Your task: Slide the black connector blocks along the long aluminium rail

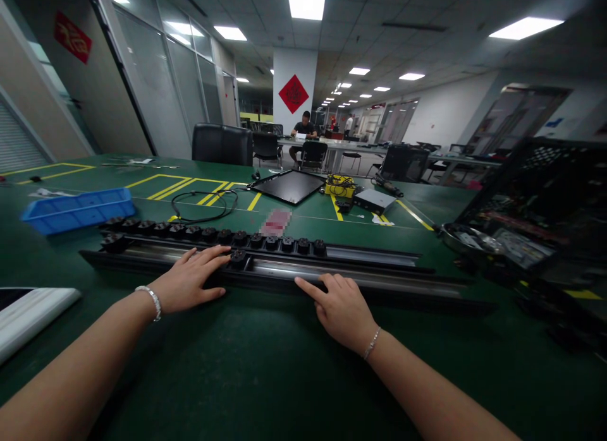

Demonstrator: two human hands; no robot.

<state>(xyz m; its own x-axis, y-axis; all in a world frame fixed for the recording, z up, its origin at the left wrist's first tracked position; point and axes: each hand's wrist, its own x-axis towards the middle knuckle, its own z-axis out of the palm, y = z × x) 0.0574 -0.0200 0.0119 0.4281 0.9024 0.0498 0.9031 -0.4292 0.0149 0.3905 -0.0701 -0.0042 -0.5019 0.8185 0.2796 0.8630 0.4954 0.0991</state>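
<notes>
Two long black channels with silvery insides lie side by side across the table in front of me. In the near channel point(379, 282) sit one black block point(239, 259), close to the middle, and another block point(114, 241) at the left end. A row of similar black blocks point(208, 234), socket-like in look, fills much of the far channel point(374, 256). My left hand point(192, 278) lies over the near channel, open, its fingertips beside the middle block. My right hand point(345, 309) is open at the near channel's front edge, index finger stretched out and the others loosely bent.
A blue bin point(80, 210) stands at the left. Behind the channels are a cable point(203, 204), a black flat panel point(289, 186), a yellow object point(340, 186) and a grey box point(374, 201). An open black case point(545, 201) stands right. Someone point(305, 128) sits far back.
</notes>
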